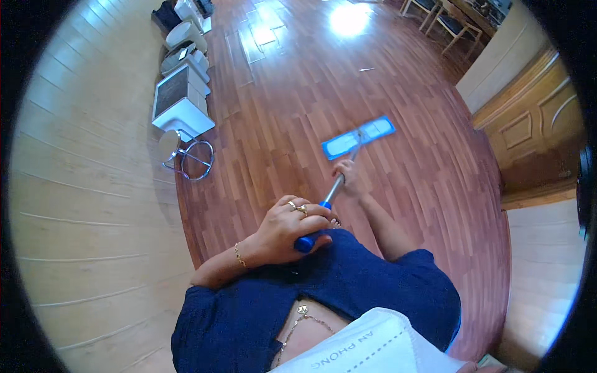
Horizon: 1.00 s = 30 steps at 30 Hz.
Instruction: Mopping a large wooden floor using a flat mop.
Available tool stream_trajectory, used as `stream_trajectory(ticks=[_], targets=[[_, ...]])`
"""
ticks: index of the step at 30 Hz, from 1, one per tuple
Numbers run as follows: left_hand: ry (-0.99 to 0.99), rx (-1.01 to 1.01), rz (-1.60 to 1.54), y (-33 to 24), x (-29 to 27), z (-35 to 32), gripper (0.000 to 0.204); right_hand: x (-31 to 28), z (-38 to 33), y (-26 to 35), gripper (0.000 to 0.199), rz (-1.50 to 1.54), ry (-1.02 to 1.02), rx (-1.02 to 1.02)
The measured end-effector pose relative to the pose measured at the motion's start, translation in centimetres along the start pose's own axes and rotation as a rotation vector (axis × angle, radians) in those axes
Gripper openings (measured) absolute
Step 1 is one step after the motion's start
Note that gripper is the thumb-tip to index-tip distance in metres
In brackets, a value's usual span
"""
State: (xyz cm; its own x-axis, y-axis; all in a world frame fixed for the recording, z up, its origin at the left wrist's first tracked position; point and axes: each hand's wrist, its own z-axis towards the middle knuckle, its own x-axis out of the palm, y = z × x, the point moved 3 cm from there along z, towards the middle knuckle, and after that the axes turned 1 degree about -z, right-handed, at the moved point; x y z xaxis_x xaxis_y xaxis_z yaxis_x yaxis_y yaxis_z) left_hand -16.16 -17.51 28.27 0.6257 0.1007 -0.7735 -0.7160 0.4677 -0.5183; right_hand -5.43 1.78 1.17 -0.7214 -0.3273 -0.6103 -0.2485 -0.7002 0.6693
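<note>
A flat mop with a blue-edged, pale rectangular head lies against the wood-plank floor ahead of me, its head slanting up to the right. Its silver pole runs back toward my body and ends in a blue grip. My left hand, with rings and a bracelet, wraps around that blue grip close to my chest. Lower on the pole, nearer the mop head, the fingers of my right hand close around the metal tube. My right arm is stretched forward.
Along the left wall stand a round chrome-legged stool, a white cabinet with a dark panel, and further items behind it. A wooden door is on the right. Wooden chairs stand at the far right. A small pale scrap lies on the floor.
</note>
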Motion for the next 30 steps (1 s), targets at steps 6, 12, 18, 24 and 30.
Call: stream_trajectory(ticks=[6,12,18,24,30], targets=[[-0.252,-0.109,0.234,1.1,0.1,-0.3,0.028,5.5,5.8,1.5,0.027,0.226,0.053,-0.066],[-0.325,-0.091,0.36,1.1,-0.6,-2.2,0.036,9.3,8.7,6.2,0.029,0.265,0.46,-0.376],[-0.433,-0.176,0.275,2.9,-2.4,-5.2,0.033,14.0,10.3,8.4,0.007,0.095,0.538,-0.466],[-0.495,-0.203,0.21,6.7,-3.8,-3.4,0.032,14.2,13.9,6.1,0.009,0.089,0.464,-0.385],[-0.413,-0.128,0.074,13.3,-3.6,0.6,0.029,12.3,17.7,-0.8,0.01,-0.125,0.388,-0.214]])
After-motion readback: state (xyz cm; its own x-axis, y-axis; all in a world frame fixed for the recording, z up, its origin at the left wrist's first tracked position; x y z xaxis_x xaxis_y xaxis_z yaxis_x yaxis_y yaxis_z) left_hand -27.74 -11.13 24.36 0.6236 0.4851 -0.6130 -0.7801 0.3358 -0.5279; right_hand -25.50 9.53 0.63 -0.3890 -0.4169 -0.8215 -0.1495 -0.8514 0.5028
